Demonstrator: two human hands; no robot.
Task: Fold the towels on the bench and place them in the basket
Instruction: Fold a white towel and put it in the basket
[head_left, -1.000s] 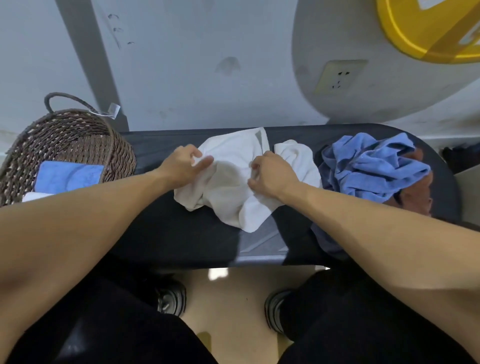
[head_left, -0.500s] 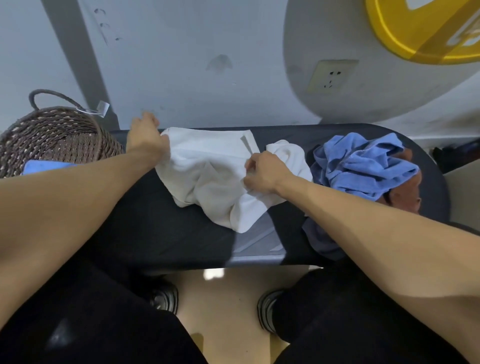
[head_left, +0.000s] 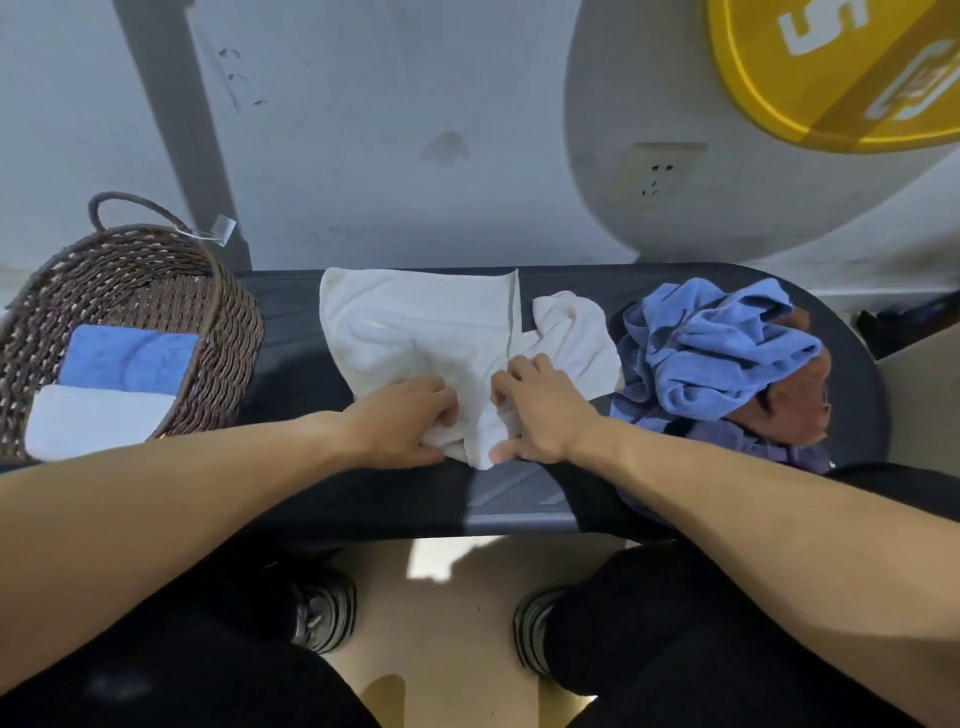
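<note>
Left hand (head_left: 402, 421) and right hand (head_left: 540, 410), fingers curled, pinching near edge of white towel (head_left: 415, 317) mid-bench (head_left: 291, 306). Best pulled taut and flattened (far part spread, right side bunched) before folding; basket (head_left: 228, 322) sits left.

Grey wall (head_left: 363, 130) w/ socket (head_left: 657, 174); beige floor (head_left: 457, 649).

Basket (head_left: 228, 332) left of towel (head_left: 415, 322) on bench (head_left: 291, 374); towel pile (head_left: 717, 353) right.
</note>
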